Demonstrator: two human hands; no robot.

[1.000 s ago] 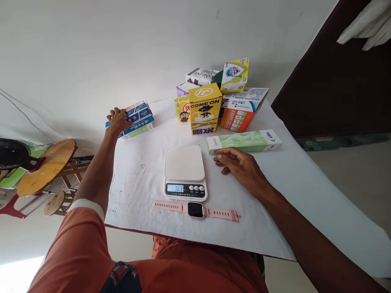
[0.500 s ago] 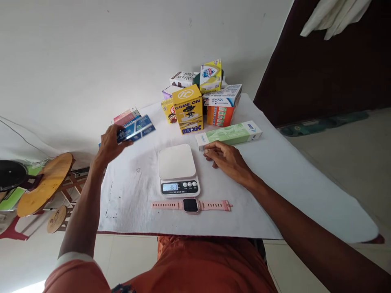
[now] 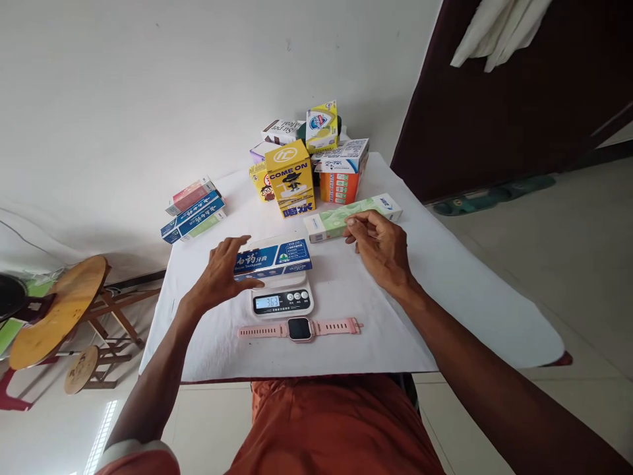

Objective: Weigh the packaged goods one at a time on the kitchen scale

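Note:
My left hand (image 3: 217, 274) grips the left end of a blue and white toothpaste box (image 3: 274, 257), its thumb along the near edge and fingers at the far edge. The box lies level over the plate of a white kitchen scale (image 3: 283, 300); whether it touches the plate is hard to tell. The display appears to read 363. My right hand (image 3: 383, 247) hovers with curled fingers and thumb pressed together, nothing visible in them. It overlaps a long green and white box (image 3: 329, 224) in view. A pink smartwatch (image 3: 299, 328) lies flat before the scale.
At the table's left lie more toothpaste boxes (image 3: 194, 218) and a red-pink box (image 3: 190, 195). Behind the scale stand a yellow box (image 3: 291, 179), an orange and white box (image 3: 341, 185) and a yellow soap box (image 3: 321, 128) on top. A wooden stool (image 3: 82, 369) stands left.
My left hand has brought a toothpaste box from the left boxes rightward over the scale. My right hand has lifted slightly, its fingers curling more. The camera view has shifted.

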